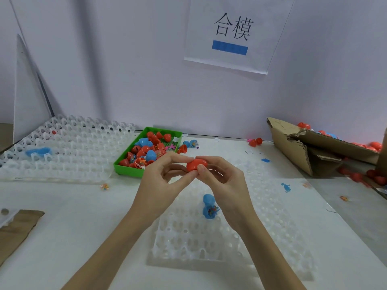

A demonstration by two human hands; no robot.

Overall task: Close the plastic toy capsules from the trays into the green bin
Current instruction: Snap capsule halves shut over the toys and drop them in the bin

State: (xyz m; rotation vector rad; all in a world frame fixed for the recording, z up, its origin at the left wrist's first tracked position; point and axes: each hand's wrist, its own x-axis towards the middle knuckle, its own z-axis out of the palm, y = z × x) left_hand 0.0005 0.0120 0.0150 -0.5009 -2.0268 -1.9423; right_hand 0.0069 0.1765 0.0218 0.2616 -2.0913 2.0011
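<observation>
You hold a red capsule (196, 164) between both hands above the near clear tray (209, 233): your left hand (161, 181) pinches it from the left, your right hand (222, 181) from the right, thumb on its front. The green bin (125, 164) sits just behind your left hand, full of red and blue capsules. An open blue capsule (209, 207) rests in the near tray.

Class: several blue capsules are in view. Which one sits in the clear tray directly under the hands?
The open blue capsule with colourful bits inside, in the near tray; the others lie in the green bin or the left tray.
</observation>
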